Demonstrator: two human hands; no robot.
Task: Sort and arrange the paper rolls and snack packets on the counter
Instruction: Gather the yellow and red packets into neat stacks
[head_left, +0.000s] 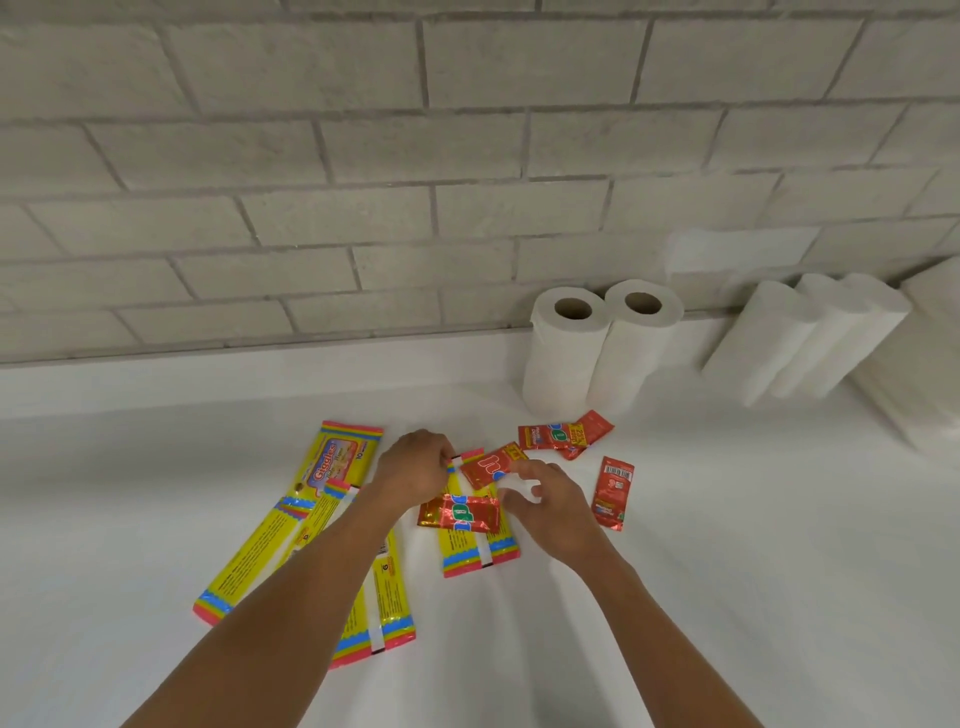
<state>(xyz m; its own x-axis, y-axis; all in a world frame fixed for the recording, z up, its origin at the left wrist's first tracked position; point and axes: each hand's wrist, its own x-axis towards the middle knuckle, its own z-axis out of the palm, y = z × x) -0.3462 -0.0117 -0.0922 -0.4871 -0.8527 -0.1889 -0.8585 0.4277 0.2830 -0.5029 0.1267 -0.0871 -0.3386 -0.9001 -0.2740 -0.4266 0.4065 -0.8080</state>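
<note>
Yellow wrapper with a pink end: my left hand (415, 465) pinches the far end of the short yellow snack packet (480, 551), whose long axis runs away from me on the white bench (727, 571). Two red sachets (462, 512) lie across it. My right hand (550, 512), nearer them, hovers with fingers loosely curled, apparently holding nothing. Two paper rolls (566, 353) stand upright at the wall.

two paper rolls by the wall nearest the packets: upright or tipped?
Upright. Both paper rolls stand on end on the counter, their cardboard cores facing up, side by side.
</note>
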